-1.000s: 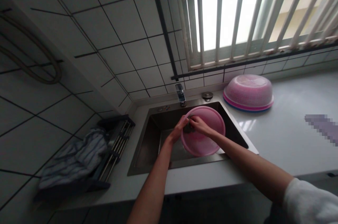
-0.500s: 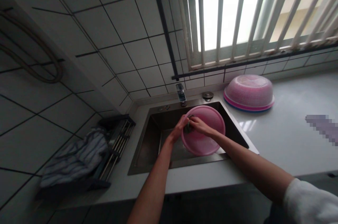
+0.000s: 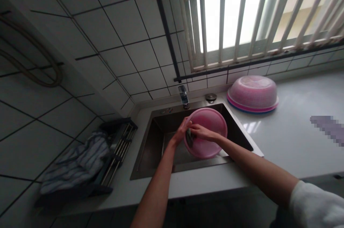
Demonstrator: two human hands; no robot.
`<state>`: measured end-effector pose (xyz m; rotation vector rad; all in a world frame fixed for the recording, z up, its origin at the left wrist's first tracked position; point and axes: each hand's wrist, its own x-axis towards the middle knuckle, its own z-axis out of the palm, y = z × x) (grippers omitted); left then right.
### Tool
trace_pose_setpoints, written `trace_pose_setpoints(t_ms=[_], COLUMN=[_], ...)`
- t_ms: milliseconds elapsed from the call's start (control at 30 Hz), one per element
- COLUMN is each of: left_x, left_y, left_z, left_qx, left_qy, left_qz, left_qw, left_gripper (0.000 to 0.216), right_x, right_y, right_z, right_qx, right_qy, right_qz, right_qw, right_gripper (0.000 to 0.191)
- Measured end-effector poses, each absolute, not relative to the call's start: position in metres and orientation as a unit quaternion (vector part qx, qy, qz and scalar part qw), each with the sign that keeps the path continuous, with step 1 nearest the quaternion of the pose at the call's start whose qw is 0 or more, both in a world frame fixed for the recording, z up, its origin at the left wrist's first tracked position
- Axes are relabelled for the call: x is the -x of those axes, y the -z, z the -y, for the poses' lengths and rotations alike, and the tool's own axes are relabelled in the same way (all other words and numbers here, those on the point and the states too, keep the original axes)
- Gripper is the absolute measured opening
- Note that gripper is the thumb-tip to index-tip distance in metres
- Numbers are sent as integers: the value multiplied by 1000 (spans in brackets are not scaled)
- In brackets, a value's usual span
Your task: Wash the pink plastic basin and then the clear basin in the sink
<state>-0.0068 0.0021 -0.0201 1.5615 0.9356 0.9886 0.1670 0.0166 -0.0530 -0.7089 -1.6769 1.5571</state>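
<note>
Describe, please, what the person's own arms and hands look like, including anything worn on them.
The left hand and right hand wear no gloves. The right arm has a loose, whitish sleeve above a bare forearm; the left arm is bare as far as it shows. No watch shows; rings are too small to tell.

white counter (image 3: 285, 142) | upturned pink basket stack (image 3: 252, 92) right of sink (image 3: 199, 166) | dark rack (image 3: 116, 159) left | blurred purple item (image 3: 330, 129) far right
</note>
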Motion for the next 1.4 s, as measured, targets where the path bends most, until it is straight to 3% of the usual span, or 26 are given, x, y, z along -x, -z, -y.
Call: trace_pose_setpoints(t_ms=[67, 200, 267, 467, 667, 733, 933, 1033, 1233, 1300, 1400], left_x=[7, 2, 0, 5, 3, 4, 10, 9, 3, 3, 6], left_y=[21, 21, 21, 22, 22, 24, 28, 29, 32, 32, 29], left_z=[-3, -3, -2, -2, -6, -6, -3, -5, -8, -8, -7], left_qx=[-657, -640, -631, -637, -651, -640, -574, -587, -584, -585, -584], left_qy=[-406, -410, -417, -413, -400, -388, -402, -428, -422, -425, -420], left_qz=[-389, -387, -386, -383, -395, -406, -418, -402, -388, -383, -399], left_qw=[502, 521, 529, 526, 510, 524, 579, 557, 574, 575, 568], left_gripper=[66, 73, 73, 66, 73, 74, 83, 72, 77, 80, 81], right_x=[-167, -181, -184, -168, -182, -186, -168, -160, -175, -176, -167], right_y=[55, 49, 45, 49, 59, 59, 64, 66, 54, 51, 54], right_z=[-19, -35, -37, -16, -42, -47, -22, -14, -38, -37, -23], right_qx=[279, 343, 355, 291, 388, 409, 304, 264, 382, 369, 301], right_qy=[-608, -553, -545, -599, -512, -497, -544, -561, -468, -487, -545], right_qz=[642, 568, 554, 640, 567, 567, 693, 726, 628, 630, 687], right_qw=[375, 504, 520, 384, 516, 515, 363, 299, 491, 480, 375], right_gripper=[39, 39, 38, 40, 28, 25, 18, 17, 23, 24, 27])
